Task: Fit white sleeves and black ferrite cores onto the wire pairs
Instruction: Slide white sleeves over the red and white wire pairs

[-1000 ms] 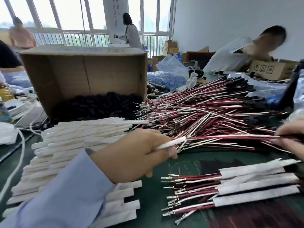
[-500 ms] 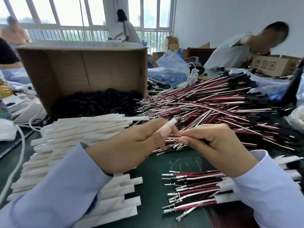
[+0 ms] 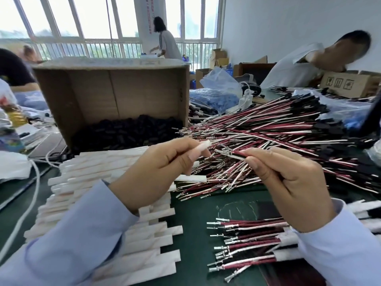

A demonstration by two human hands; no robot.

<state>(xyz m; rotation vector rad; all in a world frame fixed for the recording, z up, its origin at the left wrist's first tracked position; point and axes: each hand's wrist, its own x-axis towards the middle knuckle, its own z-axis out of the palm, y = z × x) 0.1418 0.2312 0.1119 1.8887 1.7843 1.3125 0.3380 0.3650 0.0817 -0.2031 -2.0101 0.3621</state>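
My left hand (image 3: 158, 170) pinches a white sleeve (image 3: 203, 147), its open end pointing right. My right hand (image 3: 288, 182) pinches a red-and-white wire pair (image 3: 231, 153) near its metal terminals, whose tips sit a short gap from the sleeve's mouth. A stack of white sleeves (image 3: 99, 178) lies under my left arm. Black ferrite cores (image 3: 123, 131) fill the bottom of a cardboard box (image 3: 111, 89) behind. Loose wire pairs (image 3: 278, 133) form a big heap at right. Sleeved wire pairs (image 3: 247, 244) lie at the front right, partly under my right sleeve.
A green mat (image 3: 193, 213) covers the table. White cables (image 3: 35, 186) run along the left edge. Plastic bags (image 3: 218, 89) and cartons (image 3: 350, 83) stand at the back right. A person in white sits across the table; others stand by the windows.
My right hand came in from the far right edge, sliding along the wire pair to its terminal end. Both hands rose slightly, and the terminals now point at the sleeve's mouth.
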